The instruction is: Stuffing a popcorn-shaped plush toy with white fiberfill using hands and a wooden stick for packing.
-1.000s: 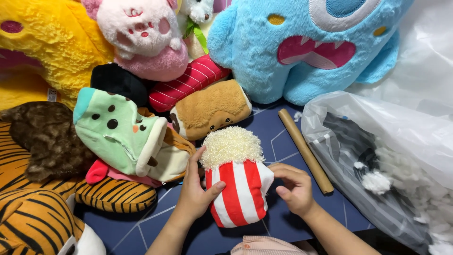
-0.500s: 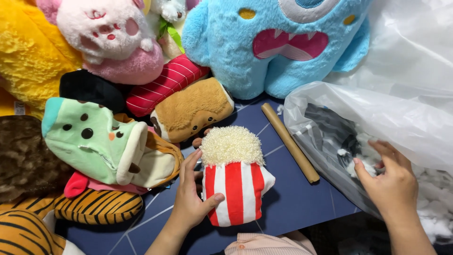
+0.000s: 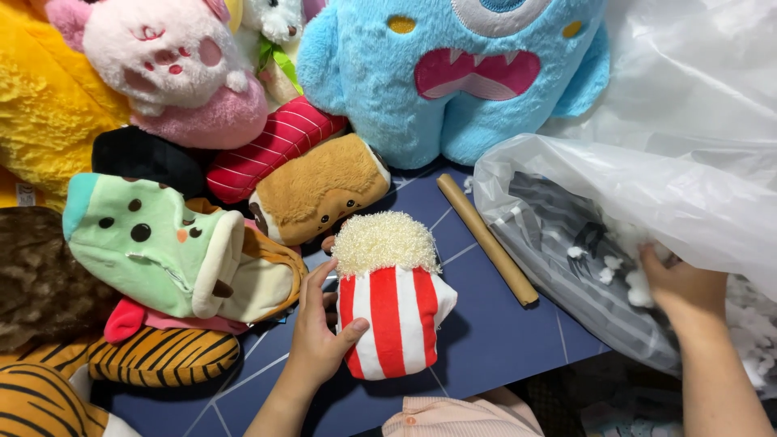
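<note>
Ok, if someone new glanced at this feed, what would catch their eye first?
Probably the big blue monster plush with its pink toothed mouth, at the top centre. Next, the red-and-white striped popcorn plush in the middle of the dark blue mat, gripped at its side by the left hand. At the right, the right hand reaches into a clear plastic bag of white stuffing.

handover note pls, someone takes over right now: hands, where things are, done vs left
Left hand: grips the side of the red-and-white striped popcorn-shaped plush toy, upright on the dark blue mat.
Right hand: inside the clear plastic bag, fingers on white stuffing fibre.
Wooden stick: on the mat between plush and bag, untouched.
Done: fibre reached.
Left: no fibre at the plush yet; its fill cannot be judged.
</note>
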